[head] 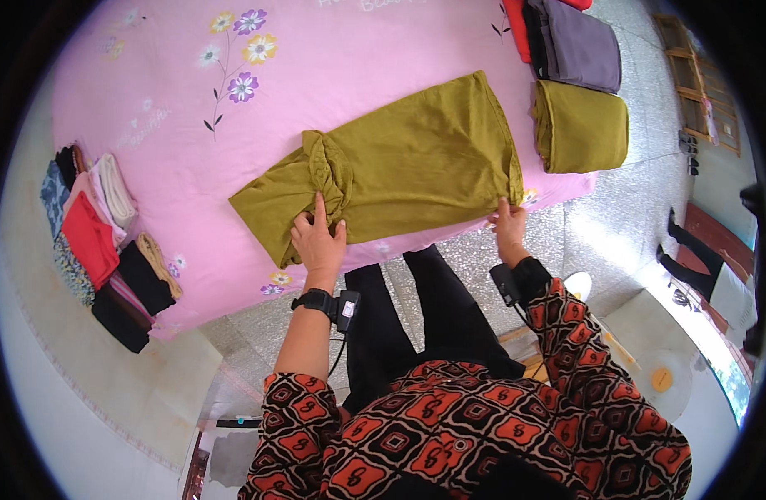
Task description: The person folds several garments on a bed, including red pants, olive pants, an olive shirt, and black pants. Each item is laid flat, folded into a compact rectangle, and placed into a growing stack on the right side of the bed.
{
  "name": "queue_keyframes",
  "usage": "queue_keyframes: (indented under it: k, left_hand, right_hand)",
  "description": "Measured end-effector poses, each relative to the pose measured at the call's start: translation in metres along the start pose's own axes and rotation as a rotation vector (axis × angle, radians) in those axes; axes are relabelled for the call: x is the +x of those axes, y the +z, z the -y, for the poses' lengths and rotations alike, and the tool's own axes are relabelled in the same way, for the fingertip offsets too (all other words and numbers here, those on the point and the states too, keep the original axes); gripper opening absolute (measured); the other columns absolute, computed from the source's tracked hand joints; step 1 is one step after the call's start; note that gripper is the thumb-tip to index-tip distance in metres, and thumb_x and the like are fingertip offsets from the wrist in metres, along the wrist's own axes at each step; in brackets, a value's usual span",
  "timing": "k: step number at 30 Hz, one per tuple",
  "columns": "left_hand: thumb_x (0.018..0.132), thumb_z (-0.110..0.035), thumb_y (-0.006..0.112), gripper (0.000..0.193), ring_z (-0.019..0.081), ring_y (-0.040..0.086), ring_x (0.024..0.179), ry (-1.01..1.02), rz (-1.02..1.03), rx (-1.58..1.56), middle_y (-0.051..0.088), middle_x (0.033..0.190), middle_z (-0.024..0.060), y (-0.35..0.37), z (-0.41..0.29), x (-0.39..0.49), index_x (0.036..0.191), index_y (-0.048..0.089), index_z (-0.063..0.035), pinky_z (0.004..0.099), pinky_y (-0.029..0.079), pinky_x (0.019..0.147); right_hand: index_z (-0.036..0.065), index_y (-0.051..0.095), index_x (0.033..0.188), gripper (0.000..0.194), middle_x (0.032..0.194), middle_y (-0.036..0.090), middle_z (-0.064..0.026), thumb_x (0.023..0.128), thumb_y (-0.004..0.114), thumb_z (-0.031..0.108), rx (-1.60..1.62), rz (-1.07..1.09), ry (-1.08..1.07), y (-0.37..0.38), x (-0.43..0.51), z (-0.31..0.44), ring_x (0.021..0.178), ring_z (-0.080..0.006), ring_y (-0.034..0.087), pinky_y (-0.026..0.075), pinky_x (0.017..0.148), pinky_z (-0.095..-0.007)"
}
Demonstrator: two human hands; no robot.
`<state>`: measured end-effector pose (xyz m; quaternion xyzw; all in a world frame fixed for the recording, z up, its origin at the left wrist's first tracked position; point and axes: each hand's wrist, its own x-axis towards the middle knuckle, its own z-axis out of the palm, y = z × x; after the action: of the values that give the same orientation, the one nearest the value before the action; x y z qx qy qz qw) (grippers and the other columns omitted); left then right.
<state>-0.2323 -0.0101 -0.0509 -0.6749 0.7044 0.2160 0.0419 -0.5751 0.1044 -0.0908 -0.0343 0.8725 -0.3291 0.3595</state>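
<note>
An olive-green garment (420,162) lies flat on the bed, narrow at its left end and bunched into a twisted, gathered band near there. My left hand (318,242) rests on the near edge of that bunched part, index finger extended onto the cloth and thumb spread away. At the opposite end, my right hand (509,226) pinches the near corner of the hem between thumb and fingers. Dark devices are strapped to both wrists.
A pink flowered bedsheet (170,206) covers the bed. Folded olive cloth (581,127) and folded grey cloth (583,47) lie at the right edge. Several folded clothes (95,240) sit at the left edge. Another person's legs (695,253) show far right, beyond the speckled floor (598,215).
</note>
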Motion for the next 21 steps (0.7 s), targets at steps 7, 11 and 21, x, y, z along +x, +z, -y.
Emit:
queue_keyframes:
  k: [7, 11, 21]
  left_hand:
    - [0.081, -0.022, 0.063, 0.064, 0.0363, 0.036, 0.12, 0.173, 0.064, 0.131, 0.035, 0.136, 0.0171, 0.0, 0.0, -0.043, 0.141, 0.039, -0.0204, 0.0462, 0.027, 0.103]
    - [0.079, -0.019, 0.065, 0.054, 0.032, 0.041, 0.117, 0.222, 0.041, 0.036, 0.041, 0.131, 0.0141, 0.003, -0.011, -0.042, 0.128, 0.047, -0.0062, 0.0441, 0.03, 0.101]
    - [0.08, -0.013, 0.064, 0.038, 0.037, 0.05, 0.105, 0.072, -0.297, -0.247, 0.056, 0.114, 0.018, 0.003, -0.033, 0.061, 0.115, 0.054, -0.0007, 0.0454, 0.039, 0.091]
  right_hand:
    - [-0.005, 0.057, 0.107, 0.041, 0.092, 0.062, -0.0136, 0.085, 0.066, 0.029, -0.363, -0.015, -0.307, -0.037, 0.032, -0.005, 0.083, -0.0226, 0.059, 0.047, 0.077, -0.0333]
    - [-0.002, 0.063, 0.088, 0.03, 0.074, 0.065, -0.0115, 0.086, 0.062, 0.028, -0.34, 0.107, -0.19, -0.049, 0.032, 0.003, 0.068, -0.0211, 0.062, 0.049, 0.066, -0.0331]
    - [0.002, 0.056, 0.09, 0.022, 0.077, 0.063, -0.0068, 0.092, 0.054, 0.023, 0.037, 0.361, 0.125, -0.055, 0.019, 0.031, 0.06, -0.0129, 0.061, 0.045, 0.051, -0.024]
